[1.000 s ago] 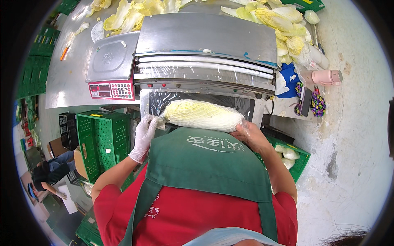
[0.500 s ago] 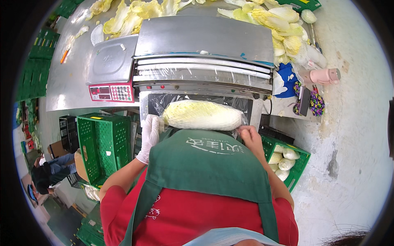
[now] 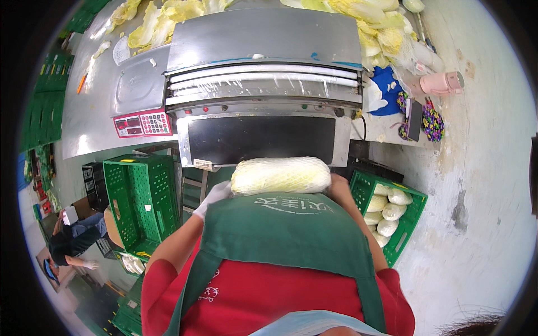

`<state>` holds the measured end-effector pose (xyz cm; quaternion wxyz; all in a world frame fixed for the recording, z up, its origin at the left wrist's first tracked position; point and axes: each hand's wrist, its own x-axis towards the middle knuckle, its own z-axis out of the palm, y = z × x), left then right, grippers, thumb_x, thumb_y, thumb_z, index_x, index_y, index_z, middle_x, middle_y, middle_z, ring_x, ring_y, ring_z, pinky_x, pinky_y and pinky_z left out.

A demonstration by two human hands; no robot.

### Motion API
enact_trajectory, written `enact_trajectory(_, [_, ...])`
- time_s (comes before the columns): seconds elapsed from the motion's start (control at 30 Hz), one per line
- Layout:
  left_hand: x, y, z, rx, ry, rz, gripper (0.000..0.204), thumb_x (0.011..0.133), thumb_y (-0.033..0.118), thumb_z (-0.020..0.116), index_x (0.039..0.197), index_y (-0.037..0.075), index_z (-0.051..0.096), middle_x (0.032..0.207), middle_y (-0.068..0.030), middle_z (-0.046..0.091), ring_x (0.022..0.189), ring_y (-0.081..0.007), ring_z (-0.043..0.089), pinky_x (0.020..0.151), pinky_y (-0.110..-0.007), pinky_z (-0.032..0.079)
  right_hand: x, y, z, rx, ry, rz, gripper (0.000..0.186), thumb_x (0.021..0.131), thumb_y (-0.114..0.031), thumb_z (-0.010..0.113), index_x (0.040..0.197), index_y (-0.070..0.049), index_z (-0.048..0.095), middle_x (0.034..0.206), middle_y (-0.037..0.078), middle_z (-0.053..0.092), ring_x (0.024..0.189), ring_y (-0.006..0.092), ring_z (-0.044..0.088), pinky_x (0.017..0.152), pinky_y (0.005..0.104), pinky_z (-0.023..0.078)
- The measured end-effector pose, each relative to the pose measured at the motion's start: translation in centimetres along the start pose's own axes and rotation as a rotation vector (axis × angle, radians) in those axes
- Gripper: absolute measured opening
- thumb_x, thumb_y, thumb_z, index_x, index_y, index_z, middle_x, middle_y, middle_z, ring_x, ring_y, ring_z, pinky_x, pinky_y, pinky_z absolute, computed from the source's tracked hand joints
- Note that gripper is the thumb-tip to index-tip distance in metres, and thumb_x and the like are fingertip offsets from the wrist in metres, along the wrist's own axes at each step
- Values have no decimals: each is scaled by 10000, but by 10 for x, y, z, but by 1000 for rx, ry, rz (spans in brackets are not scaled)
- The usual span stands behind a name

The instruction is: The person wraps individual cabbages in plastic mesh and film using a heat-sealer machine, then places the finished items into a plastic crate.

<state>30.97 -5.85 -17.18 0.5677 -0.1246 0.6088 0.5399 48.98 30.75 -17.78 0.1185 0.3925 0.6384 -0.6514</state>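
Observation:
A long pale-yellow napa cabbage [image 3: 281,175] in a white net sleeve lies crosswise against my apron, just in front of the wrapping machine's dark plate [image 3: 260,141]. At its left end is my white-gloved left hand [image 3: 217,193], its fingers partly hidden behind the cabbage. My bare right hand [image 3: 338,187] presses on the opposite end, fingertips curled out of sight. The two hands hold the cabbage between them. Beyond the plate, clear film stretches over the machine's white rollers [image 3: 263,78].
A scale with a red keypad [image 3: 143,123] stands left of the machine. Loose cabbage leaves [image 3: 162,22] lie at the back. A green crate [image 3: 140,207] is at my left; another crate [image 3: 412,229] at right holds several wrapped cabbages. A pink bottle [image 3: 441,83] and a phone [image 3: 414,120] lie right. A co-worker [image 3: 73,238] is far left.
The cabbage has come off the dark plate toward my body, carried by both hands. Loose film that spread around it on the plate no longer shows there.

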Motion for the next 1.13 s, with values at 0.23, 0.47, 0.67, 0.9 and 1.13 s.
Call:
enact_trajectory(0.23, [-35, 101, 107, -314, -438, 225, 379, 909, 386, 668, 1061, 57, 560, 970, -3, 582, 907, -72, 557, 776, -258, 470, 11, -61, 18, -114, -467, -501, 211, 904, -154, 604, 1045, -1, 638, 1046, 98, 676, 951, 181, 622, 830, 345, 495])
enact_trajectory(0.47, [-70, 166, 209, 0, -673, 254, 398, 925, 365, 662, 1118, 45, 525, 1043, 11, 557, 958, -51, 528, 803, -240, 461, -70, -171, -57, 239, -755, -510, 307, 874, -204, 636, 1147, -72, 588, 1126, 61, 606, 956, 153, 575, 845, 296, 460])
enact_trajectory(0.67, [9, 106, 213, -106, -388, 468, 190, 1015, 177, 512, 1137, 44, 575, 1036, -8, 606, 937, -53, 553, 785, -224, 474, -125, -116, -103, 42, -286, -457, 718, 862, -500, 656, 1370, -22, 485, 1307, 120, 549, 1222, 213, 512, 1049, 357, 384])
enact_trajectory(0.9, [-13, 69, 112, -104, 978, 977, 460, 1002, 266, 558, 1359, 5, 432, 1186, -117, 567, 1026, -163, 566, 880, -317, 478, -19, -48, -167, 819, 285, -406, 645, 979, -588, 397, 1413, -111, 410, 1340, 91, 552, 1151, 295, 578, 827, 500, 538])
enact_trajectory(1.13, [42, 67, 20, -789, 739, 556, 954, 807, 666, 657, 1545, 239, 230, 1524, -111, 391, 1371, -285, 396, 1083, -646, 303, 113, -55, -195, 323, 510, -179, 715, 936, -507, 537, 1501, -176, 251, 1474, 93, 375, 1259, 288, 484, 993, 544, 448])
